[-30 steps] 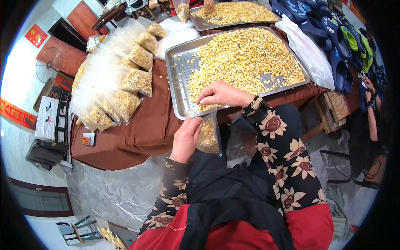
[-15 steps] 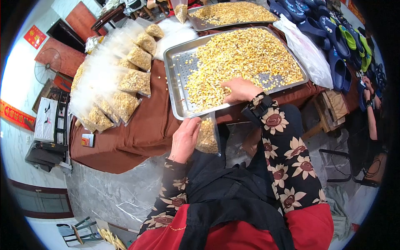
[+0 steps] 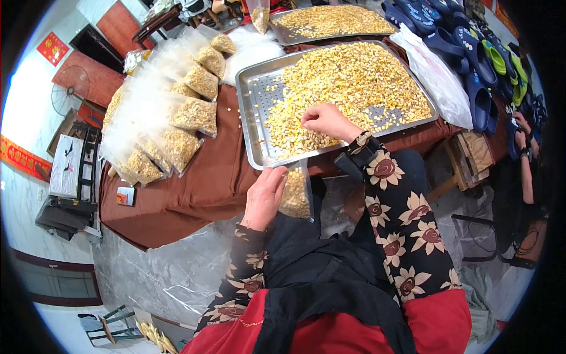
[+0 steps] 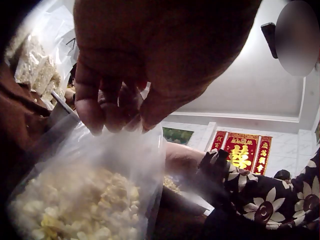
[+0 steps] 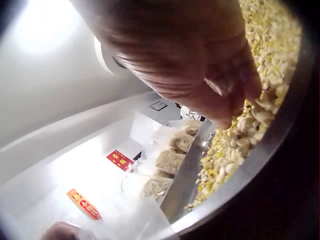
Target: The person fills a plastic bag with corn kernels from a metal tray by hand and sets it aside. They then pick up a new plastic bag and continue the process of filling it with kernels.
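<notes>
The left hand [image 3: 263, 197] pinches the top of a clear plastic bag [image 3: 296, 192] at the near rim of a perforated metal tray [image 3: 250, 138]. Corn kernels fill the lower part of this bag [image 4: 90, 200] in the left wrist view, where the left hand [image 4: 155, 65] holds it from above. Over the tray's heaped corn kernels [image 3: 354, 71] is the right hand [image 3: 333, 122], thumb and fingers drawn together. Seen from the right wrist, the right hand [image 5: 190, 55] has its fingertips at the kernels [image 5: 240, 145]; the kernels between them are mostly hidden.
Several filled bags [image 3: 197, 115] lie on the brown cloth [image 3: 177, 206] at left. A second corn tray [image 3: 333, 20] stands behind, with a white plastic bag [image 3: 436, 76] and dark slippers [image 3: 480, 100] on the right. Another person's hands [image 3: 520, 133] show at far right.
From above the bag, the right hand moved right into the kernels, then slightly back left with its fingers drawn together. The left hand keeps its hold on the bag at the rim.
</notes>
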Demonstrator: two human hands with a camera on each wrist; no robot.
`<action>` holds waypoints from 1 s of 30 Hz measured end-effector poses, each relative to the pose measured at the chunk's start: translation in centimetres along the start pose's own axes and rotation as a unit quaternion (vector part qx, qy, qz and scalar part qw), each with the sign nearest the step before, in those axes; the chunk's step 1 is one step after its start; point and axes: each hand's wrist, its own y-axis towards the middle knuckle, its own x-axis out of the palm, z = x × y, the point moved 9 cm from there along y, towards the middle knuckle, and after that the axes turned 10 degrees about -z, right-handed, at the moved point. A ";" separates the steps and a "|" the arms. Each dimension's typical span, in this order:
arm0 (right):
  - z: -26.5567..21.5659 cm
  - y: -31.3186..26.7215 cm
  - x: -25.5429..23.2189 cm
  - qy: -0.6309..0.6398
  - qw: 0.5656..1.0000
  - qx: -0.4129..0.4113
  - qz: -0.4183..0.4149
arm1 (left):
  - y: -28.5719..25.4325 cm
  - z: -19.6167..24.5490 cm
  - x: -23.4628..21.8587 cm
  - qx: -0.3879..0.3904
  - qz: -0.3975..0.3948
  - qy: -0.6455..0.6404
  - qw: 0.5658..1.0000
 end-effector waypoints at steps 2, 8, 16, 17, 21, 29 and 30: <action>-1.4 0.1 1.6 0.147 0.987 -0.002 -0.066 | 0.1 0.0 0.0 -0.004 0.000 0.001 1.000; -6.6 -0.5 4.5 0.100 0.976 -0.128 -0.142 | 0.2 0.0 0.0 0.005 0.001 0.006 1.000; -5.6 -0.4 4.4 0.146 0.971 -0.078 -0.173 | 0.2 0.2 -0.2 0.011 0.002 -0.007 1.000; -5.0 -0.2 3.4 0.097 0.983 -0.086 -0.128 | 0.1 0.1 -0.2 0.011 0.002 -0.007 1.000; -1.9 -0.6 1.8 -0.138 0.986 -0.095 -0.025 | 0.1 0.2 -0.1 0.002 -0.004 -0.011 1.000; 0.1 -0.4 3.1 -0.302 0.949 -0.007 -0.087 | 0.1 0.2 -0.2 -0.004 -0.003 -0.005 1.000; 0.8 0.2 3.0 -0.268 0.961 -0.015 -0.070 | 0.1 0.3 -0.2 -0.003 -0.002 -0.005 1.000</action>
